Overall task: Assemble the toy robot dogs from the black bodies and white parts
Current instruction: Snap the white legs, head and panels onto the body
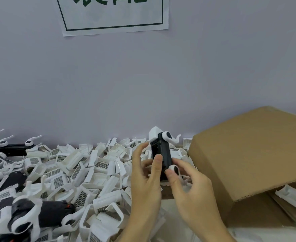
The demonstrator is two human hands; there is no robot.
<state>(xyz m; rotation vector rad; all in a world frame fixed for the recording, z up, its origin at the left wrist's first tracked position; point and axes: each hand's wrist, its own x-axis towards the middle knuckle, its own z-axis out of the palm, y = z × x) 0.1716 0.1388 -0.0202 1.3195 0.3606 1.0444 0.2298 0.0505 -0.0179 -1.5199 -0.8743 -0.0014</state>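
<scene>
A black toy dog body (163, 154) stands on end above the table, with a white head piece (153, 133) on top and a white leg (170, 137) at its upper right. My left hand (146, 179) grips the body from the left, thumb across its front. My right hand (192, 189) pinches a second white leg joint (174, 169) at the body's lower right. A heap of loose white parts (84, 172) covers the table to the left.
An assembled dog (38, 213) lies at the lower left and another (12, 147) at the far left by the wall. A tilted cardboard box (248, 154) stands at the right, with white parts (292, 196) under its flap.
</scene>
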